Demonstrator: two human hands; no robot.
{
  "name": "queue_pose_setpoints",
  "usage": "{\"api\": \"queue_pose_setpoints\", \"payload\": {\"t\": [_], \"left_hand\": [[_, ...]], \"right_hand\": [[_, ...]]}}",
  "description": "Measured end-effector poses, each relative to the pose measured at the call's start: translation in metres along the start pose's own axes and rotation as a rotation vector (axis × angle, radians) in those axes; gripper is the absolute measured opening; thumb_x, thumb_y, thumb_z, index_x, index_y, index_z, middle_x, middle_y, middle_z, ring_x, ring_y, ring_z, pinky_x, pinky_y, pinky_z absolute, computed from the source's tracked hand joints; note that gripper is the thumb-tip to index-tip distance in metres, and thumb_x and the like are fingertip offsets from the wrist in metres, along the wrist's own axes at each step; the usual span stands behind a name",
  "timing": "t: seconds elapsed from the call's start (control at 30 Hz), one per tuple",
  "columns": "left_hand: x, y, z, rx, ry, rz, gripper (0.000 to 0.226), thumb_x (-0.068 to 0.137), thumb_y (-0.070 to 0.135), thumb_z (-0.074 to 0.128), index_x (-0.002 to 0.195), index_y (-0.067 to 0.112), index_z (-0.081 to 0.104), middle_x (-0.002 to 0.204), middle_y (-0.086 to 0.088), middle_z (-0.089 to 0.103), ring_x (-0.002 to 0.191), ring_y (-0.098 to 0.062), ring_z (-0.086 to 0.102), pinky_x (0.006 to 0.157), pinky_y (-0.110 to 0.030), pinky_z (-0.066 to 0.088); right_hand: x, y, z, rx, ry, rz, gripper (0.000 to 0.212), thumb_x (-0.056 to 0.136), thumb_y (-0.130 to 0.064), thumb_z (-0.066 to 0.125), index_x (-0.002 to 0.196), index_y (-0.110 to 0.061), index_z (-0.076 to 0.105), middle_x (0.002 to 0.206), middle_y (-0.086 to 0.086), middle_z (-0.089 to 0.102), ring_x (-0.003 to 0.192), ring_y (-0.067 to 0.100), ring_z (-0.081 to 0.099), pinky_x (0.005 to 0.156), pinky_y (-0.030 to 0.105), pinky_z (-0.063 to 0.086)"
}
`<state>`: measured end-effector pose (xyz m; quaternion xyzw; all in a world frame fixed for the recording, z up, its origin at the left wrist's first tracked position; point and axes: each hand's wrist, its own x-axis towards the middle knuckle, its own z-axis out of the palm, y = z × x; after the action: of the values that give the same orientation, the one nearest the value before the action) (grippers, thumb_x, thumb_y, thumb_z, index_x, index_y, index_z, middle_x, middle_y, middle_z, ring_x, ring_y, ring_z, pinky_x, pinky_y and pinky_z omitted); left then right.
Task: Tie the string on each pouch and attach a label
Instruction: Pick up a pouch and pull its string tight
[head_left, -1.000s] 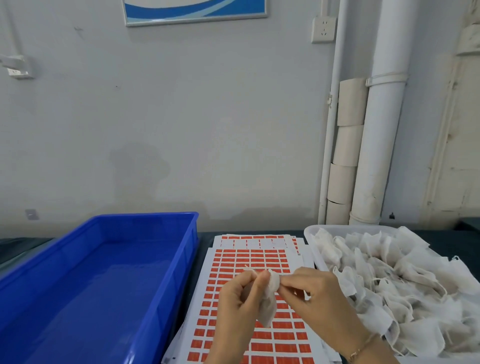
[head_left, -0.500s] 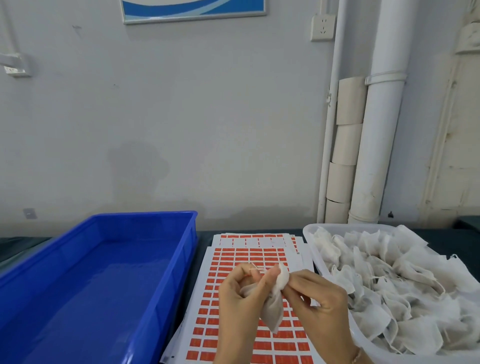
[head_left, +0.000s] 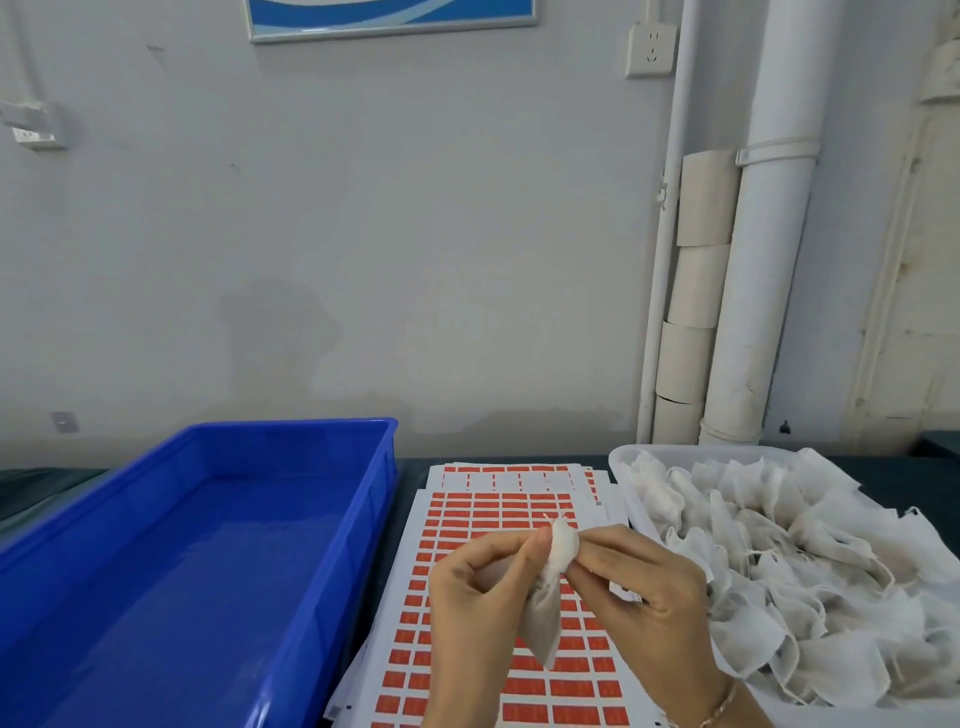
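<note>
A small white cloth pouch (head_left: 546, 608) hangs between both hands above the sheets of orange labels (head_left: 498, 512). My left hand (head_left: 475, 618) pinches the pouch's gathered top from the left with thumb and fingers. From the right, my right hand (head_left: 644, 608) pinches the same top. A short bit of thin string (head_left: 551, 517) sticks up above the pouch's neck. The pouch's body dangles down between the wrists.
A large blue bin (head_left: 197, 561) stands on the left. On the right a white tray (head_left: 623, 462) holds several loose white pouches (head_left: 789, 561). The label sheets lie stacked on a dark table between them. A wall with white pipes is behind.
Both hands shifted their pinch on the pouch's neck, and the pouch now hangs lower and longer between them. The string end moved from the left hand's side to above the neck.
</note>
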<state>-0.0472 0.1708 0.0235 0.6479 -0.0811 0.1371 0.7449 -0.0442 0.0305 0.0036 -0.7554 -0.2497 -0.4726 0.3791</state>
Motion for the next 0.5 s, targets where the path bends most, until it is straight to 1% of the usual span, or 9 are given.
{"api": "queue_pose_setpoints", "payload": {"t": [0.07, 0.13, 0.17, 0.23, 0.27, 0.33, 0.4, 0.5], "left_hand": [[0.001, 0.0, -0.003, 0.094, -0.044, 0.03, 0.007, 0.064, 0.039, 0.07, 0.065, 0.045, 0.074, 0.078, 0.02, 0.072, 0.08, -0.003, 0.068, 0.056, -0.011, 0.05], [0.002, -0.004, -0.005, 0.21, -0.085, 0.078, 0.01, 0.074, 0.033, 0.071, 0.071, 0.042, 0.071, 0.08, 0.026, 0.069, 0.083, 0.002, 0.065, 0.059, -0.008, 0.049], [0.003, -0.007, -0.006, 0.267, -0.097, 0.104, 0.014, 0.078, 0.028, 0.071, 0.075, 0.04, 0.069, 0.081, 0.029, 0.067, 0.085, 0.005, 0.063, 0.06, -0.006, 0.048], [0.004, -0.011, -0.007, 0.357, -0.097, 0.141, 0.018, 0.082, 0.022, 0.07, 0.078, 0.039, 0.065, 0.082, 0.034, 0.064, 0.087, 0.01, 0.06, 0.062, -0.005, 0.048], [0.005, -0.013, -0.006, 0.388, -0.083, 0.159, 0.02, 0.082, 0.02, 0.07, 0.078, 0.038, 0.064, 0.082, 0.035, 0.063, 0.087, 0.01, 0.06, 0.062, -0.005, 0.048], [0.005, -0.017, -0.005, 0.42, -0.041, 0.186, 0.024, 0.083, 0.019, 0.07, 0.076, 0.04, 0.06, 0.075, 0.033, 0.063, 0.086, 0.012, 0.059, 0.062, -0.003, 0.047], [0.004, -0.021, -0.002, 0.444, 0.007, 0.205, 0.027, 0.084, 0.019, 0.069, 0.076, 0.042, 0.056, 0.068, 0.03, 0.06, 0.083, 0.014, 0.058, 0.062, -0.001, 0.045], [0.001, -0.027, 0.004, 0.452, 0.072, 0.21, 0.028, 0.085, 0.02, 0.066, 0.077, 0.044, 0.053, 0.072, 0.03, 0.057, 0.08, 0.013, 0.058, 0.062, -0.001, 0.045]], "right_hand": [[0.002, 0.0, -0.002, -0.024, -0.033, -0.016, 0.034, 0.085, -0.039, 0.06, 0.094, -0.01, 0.076, 0.092, -0.003, 0.074, 0.083, 0.006, 0.07, 0.071, 0.023, 0.059], [0.005, 0.001, -0.005, -0.056, -0.066, -0.021, 0.039, 0.089, -0.047, 0.055, 0.093, -0.014, 0.076, 0.09, -0.005, 0.074, 0.082, 0.003, 0.069, 0.073, 0.017, 0.058], [0.006, 0.001, -0.006, -0.08, -0.084, -0.02, 0.038, 0.089, -0.047, 0.056, 0.092, -0.015, 0.076, 0.089, -0.005, 0.074, 0.081, 0.002, 0.068, 0.072, 0.016, 0.057], [0.01, 0.002, -0.007, -0.148, -0.133, -0.02, 0.023, 0.082, -0.036, 0.068, 0.088, -0.016, 0.077, 0.086, -0.006, 0.074, 0.077, 0.003, 0.068, 0.069, 0.019, 0.059], [0.011, 0.002, -0.007, -0.192, -0.162, -0.023, 0.019, 0.076, -0.031, 0.072, 0.086, -0.016, 0.077, 0.084, -0.007, 0.074, 0.074, 0.003, 0.069, 0.067, 0.019, 0.059], [0.015, 0.0, -0.006, -0.261, -0.209, -0.023, 0.018, 0.07, -0.03, 0.073, 0.084, -0.019, 0.077, 0.082, -0.009, 0.074, 0.071, 0.002, 0.069, 0.067, 0.016, 0.057], [0.017, -0.004, -0.005, -0.282, -0.24, 0.002, 0.018, 0.069, -0.031, 0.072, 0.083, -0.021, 0.076, 0.081, -0.011, 0.074, 0.069, 0.002, 0.068, 0.067, 0.012, 0.054], [0.018, -0.008, -0.004, -0.266, -0.285, 0.073, 0.017, 0.071, -0.033, 0.069, 0.083, -0.023, 0.075, 0.081, -0.012, 0.073, 0.063, -0.001, 0.064, 0.066, 0.002, 0.045]]}}
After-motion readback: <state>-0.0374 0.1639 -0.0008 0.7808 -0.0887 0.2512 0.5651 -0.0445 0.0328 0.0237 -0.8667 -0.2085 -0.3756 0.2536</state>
